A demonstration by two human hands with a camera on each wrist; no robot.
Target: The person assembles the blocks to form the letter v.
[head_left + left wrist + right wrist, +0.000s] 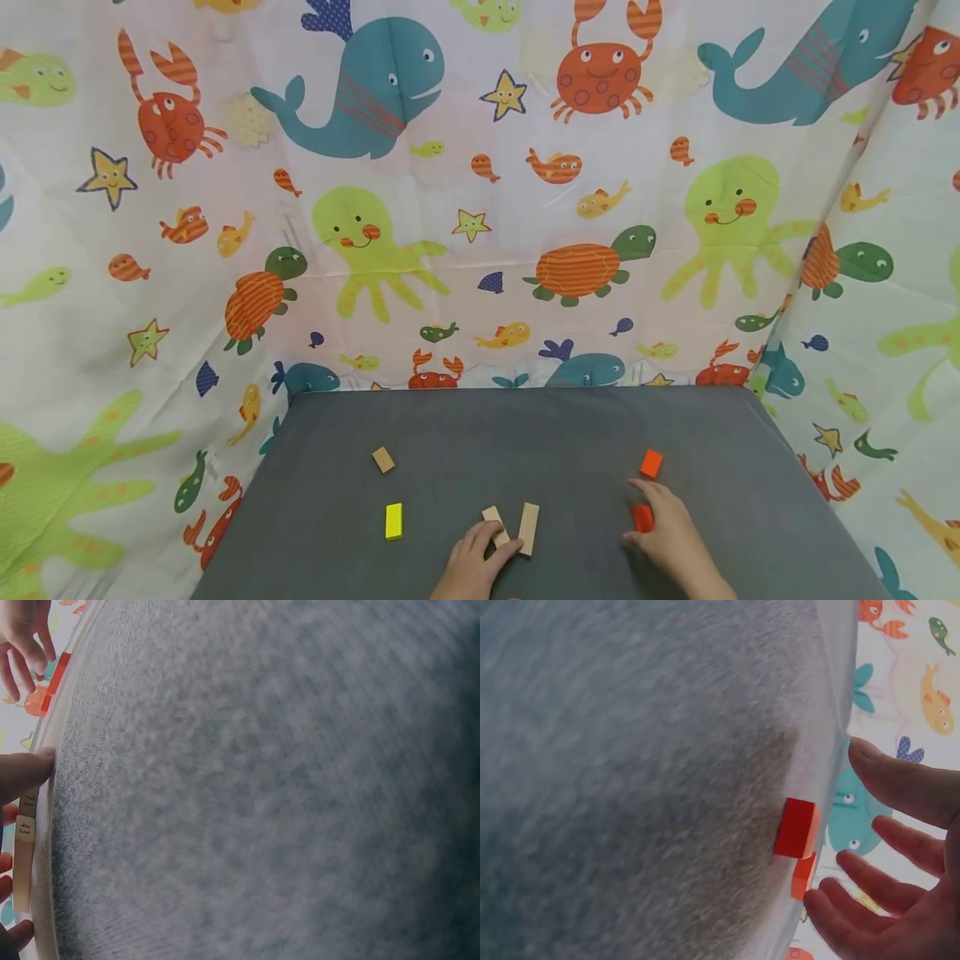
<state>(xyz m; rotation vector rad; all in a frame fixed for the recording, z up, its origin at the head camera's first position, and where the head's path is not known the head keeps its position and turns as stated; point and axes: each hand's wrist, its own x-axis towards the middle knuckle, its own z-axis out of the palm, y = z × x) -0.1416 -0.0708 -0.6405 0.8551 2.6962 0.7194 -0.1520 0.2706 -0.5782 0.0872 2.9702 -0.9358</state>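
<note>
My left hand (472, 560) is at the front middle of the grey table, over a plain wooden block (496, 527). Its fingertips overlap the block's left side, and the thumb tip is beside a second plain wooden block (528, 529). In the left wrist view the thumb (28, 774) and spread fingers are around a wooden block (25, 862) marked 43. My right hand (671, 533) has thumb and fingers spread either side of a red block (642, 518), with a gap showing in the right wrist view. Just beyond the fingertips is an orange-red block (651, 463).
To the left on the grey table (300, 533) lie a yellow block (393, 522) and, farther back, a small tan block (383, 459). A curtain (465, 283) printed with sea animals hangs behind the table and along both sides.
</note>
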